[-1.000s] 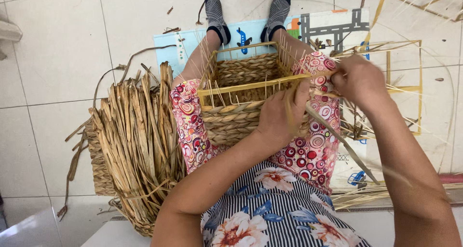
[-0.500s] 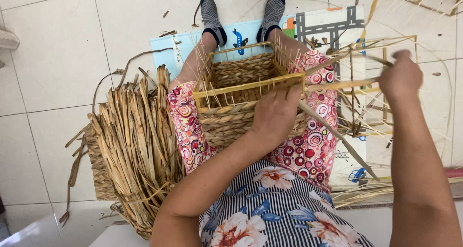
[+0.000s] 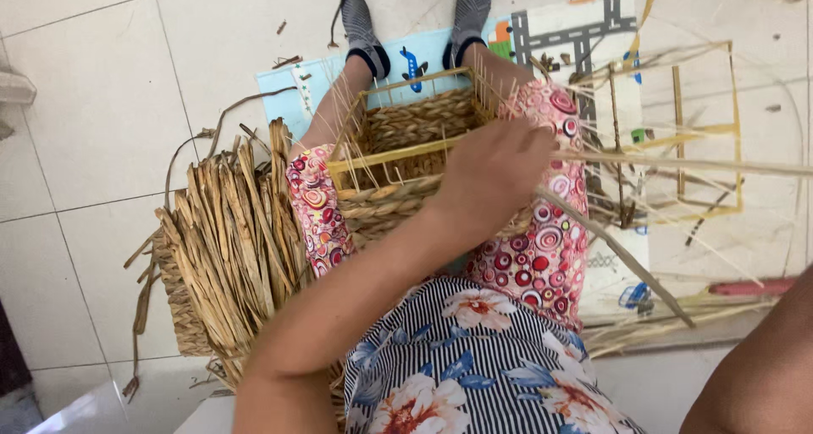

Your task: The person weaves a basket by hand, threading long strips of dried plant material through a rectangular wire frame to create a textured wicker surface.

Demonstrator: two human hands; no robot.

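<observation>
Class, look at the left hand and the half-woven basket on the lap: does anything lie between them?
Nothing visible does. The left hand rests directly on the near rim of the woven basket, pressing the braided straw. The right hand is out of frame; only its forearm shows.

A half-woven straw basket [image 3: 406, 159] on a yellow wire frame rests upright between the knees.

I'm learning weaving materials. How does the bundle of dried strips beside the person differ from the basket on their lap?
The bundle of dried strips lies loose and unwoven on the floor; the basket is braided over a yellow frame. The bundle is untouched; the left hand presses the basket's rim. Both look like the same tan dried plant fibre.
</observation>
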